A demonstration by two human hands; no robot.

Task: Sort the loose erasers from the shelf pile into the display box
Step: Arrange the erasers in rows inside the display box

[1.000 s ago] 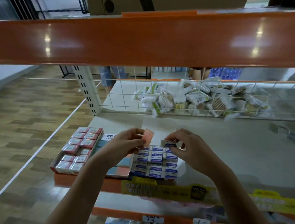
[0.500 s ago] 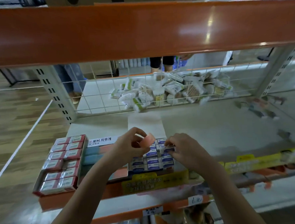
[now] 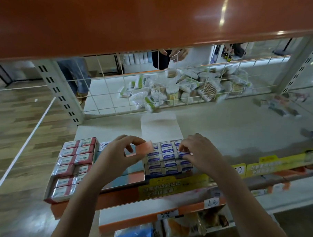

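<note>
Left hand (image 3: 117, 154) pinches a pink eraser (image 3: 142, 148) at 9 o'clock of the display box (image 3: 167, 158); right hand (image 3: 198, 152) grips a white eraser (image 3: 183, 150) over it.

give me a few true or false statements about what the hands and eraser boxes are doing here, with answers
1. The left hand pinches a pink eraser. True.
2. The right hand is lifted high above the shelf, away from the boxes. False: its fingers are down on the blue-and-white erasers in the display box.
3. A box of red-and-white packs sits to the left of the display box. True.
4. The wire basket behind holds only pink erasers. False: it holds white and green packets.
</note>
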